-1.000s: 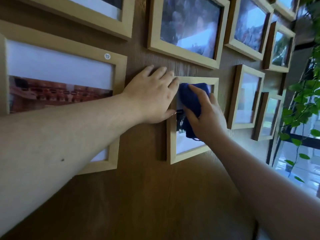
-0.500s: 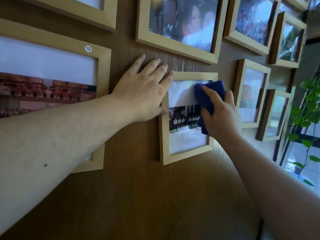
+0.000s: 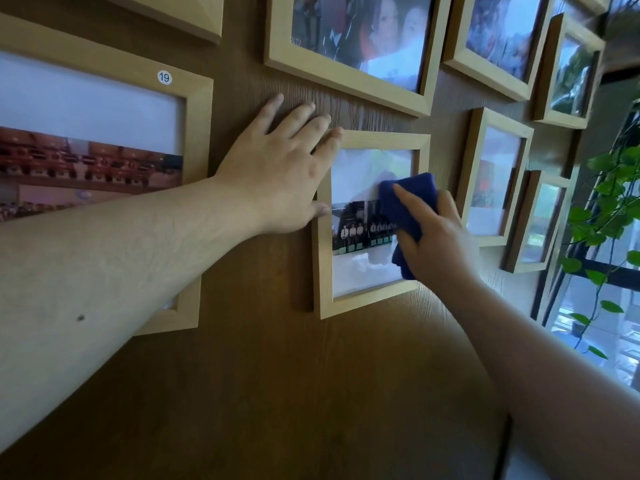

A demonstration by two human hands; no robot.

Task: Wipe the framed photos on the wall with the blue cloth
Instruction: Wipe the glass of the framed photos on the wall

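- Closest to the camera are both bare forearms, reaching up and away toward the wood wall (image 3: 277,393). Everything below is placed relative to the small frame (image 3: 370,221) in the middle.
- The left hand (image 3: 277,174) lies flat and spread wide, holding nothing. The palm is on the wall just left of the frame, with the thumb and little finger touching its left edge and top left corner. Looks like it's there to brace the frame.
- The right hand (image 3: 433,233) is closed around the cloth (image 3: 407,202), pressing it onto the glass on the right half of the frame, roughly mid-height.
- So the cloth is bunched under the fingers of that hand, and some blue pokes out above and below them.
- The key bit: the frame's long axis runs up and down, and the uncovered glass lies left of the cloth, plus a strip above and below. The right hand is the one on it, so the next stroke probably goes left or along that vertical.
- Further out, more frames hang on all sides, and none of them is being touched.
- Farthest right of the frame: a leafy plant (image 3: 609,202) by a window (image 3: 588,323).
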